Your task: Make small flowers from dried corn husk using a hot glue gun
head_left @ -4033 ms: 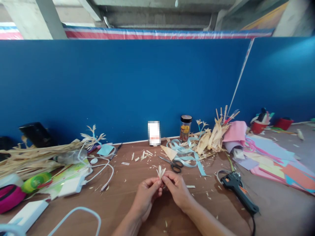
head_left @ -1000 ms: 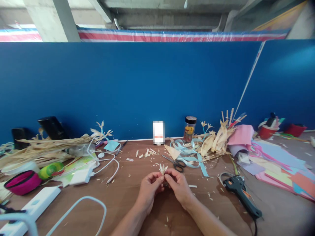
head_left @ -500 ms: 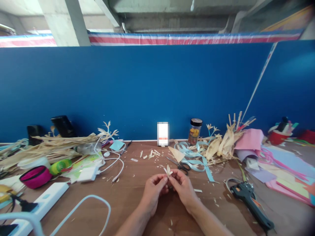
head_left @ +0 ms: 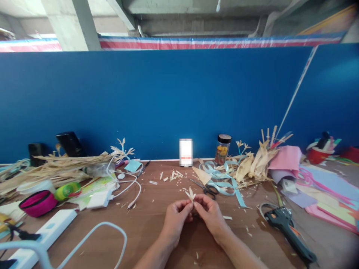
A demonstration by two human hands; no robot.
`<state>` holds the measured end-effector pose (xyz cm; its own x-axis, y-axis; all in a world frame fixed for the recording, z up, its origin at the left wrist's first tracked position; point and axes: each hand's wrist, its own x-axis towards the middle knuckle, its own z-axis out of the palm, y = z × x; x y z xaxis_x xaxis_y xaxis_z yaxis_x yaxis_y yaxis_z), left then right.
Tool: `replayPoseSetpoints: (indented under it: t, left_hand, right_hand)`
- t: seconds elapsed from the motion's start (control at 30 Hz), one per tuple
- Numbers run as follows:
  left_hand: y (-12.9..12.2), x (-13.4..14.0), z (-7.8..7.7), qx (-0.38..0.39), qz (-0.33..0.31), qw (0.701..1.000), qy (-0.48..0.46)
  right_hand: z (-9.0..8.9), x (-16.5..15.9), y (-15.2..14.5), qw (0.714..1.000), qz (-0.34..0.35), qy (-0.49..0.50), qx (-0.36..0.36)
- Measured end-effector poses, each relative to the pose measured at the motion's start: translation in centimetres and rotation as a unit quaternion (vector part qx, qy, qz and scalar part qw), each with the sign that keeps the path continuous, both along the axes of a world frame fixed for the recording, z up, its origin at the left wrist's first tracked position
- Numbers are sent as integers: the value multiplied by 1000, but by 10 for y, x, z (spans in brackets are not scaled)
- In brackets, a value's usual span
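Note:
Between my fingertips stands a small pale flower of dried husk petals [head_left: 190, 194], its petals fanned upward. My left hand [head_left: 178, 216] pinches its base from the left with thumb and fingers. My right hand [head_left: 209, 213] pinches the same base from the right, and the two thumbs nearly touch. The lower end of the flower is hidden by my fingers. Just beyond my right hand lie black-handled scissors [head_left: 209, 191]. Small cut husk pieces [head_left: 174, 175] are scattered on the brown table [head_left: 151, 231] past my hands.
At right lies a glue gun [head_left: 290, 233]. Light-blue ribbon [head_left: 217, 173] curls before a black-lidded jar [head_left: 223, 149], near dried corn husks [head_left: 256, 164]. A white power strip [head_left: 42, 237], a cable loop [head_left: 105, 224] and a magenta band [head_left: 37, 203] occupy the left. A blue partition [head_left: 168, 93] closes the back.
The petals in my fingertips now spread wider and lean slightly left. Both hands keep their pinch in nearly the same place. The view has shifted slightly.

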<state>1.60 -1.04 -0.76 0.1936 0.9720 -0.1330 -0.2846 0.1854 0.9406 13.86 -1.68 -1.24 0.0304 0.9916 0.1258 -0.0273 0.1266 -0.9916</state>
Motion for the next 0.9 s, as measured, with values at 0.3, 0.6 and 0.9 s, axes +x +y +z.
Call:
replayPoseSetpoints:
  t: [0.3, 0.6, 0.9]
  left_hand:
    - [0, -2, 0, -5, 11, 1000, -2]
    - [-1, -1, 0, 14, 11, 1000, 19]
    - [0, -3, 2, 29, -5, 999, 33]
  right_hand:
    - [3, 0, -2, 1000, 0, -29, 2]
    - [2, 1, -1, 998, -13, -51, 16]
    - [8, 1, -4, 996, -20, -73, 42]
